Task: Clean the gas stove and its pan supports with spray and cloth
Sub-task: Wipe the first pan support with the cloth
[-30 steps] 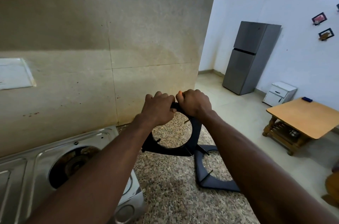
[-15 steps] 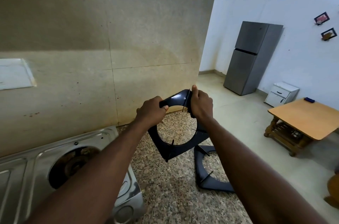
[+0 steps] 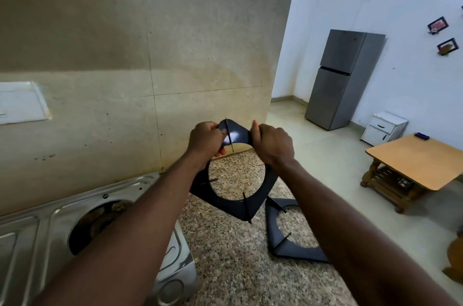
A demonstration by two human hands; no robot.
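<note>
Countertop [image 3: 225,268] unchanged; left hand [image 3: 205,139], right hand [image 3: 274,145] rotated pan support [image 3: 225,201] further.

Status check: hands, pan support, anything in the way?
Gripping: left hand, right hand, top corner of upright pan support over countertop. Beside it, second pan support lies flat. Path clear.

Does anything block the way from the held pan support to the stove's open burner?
Nothing visible does. The left hand and right hand grip the held pan support; the second pan support lies right of the stove.
</note>
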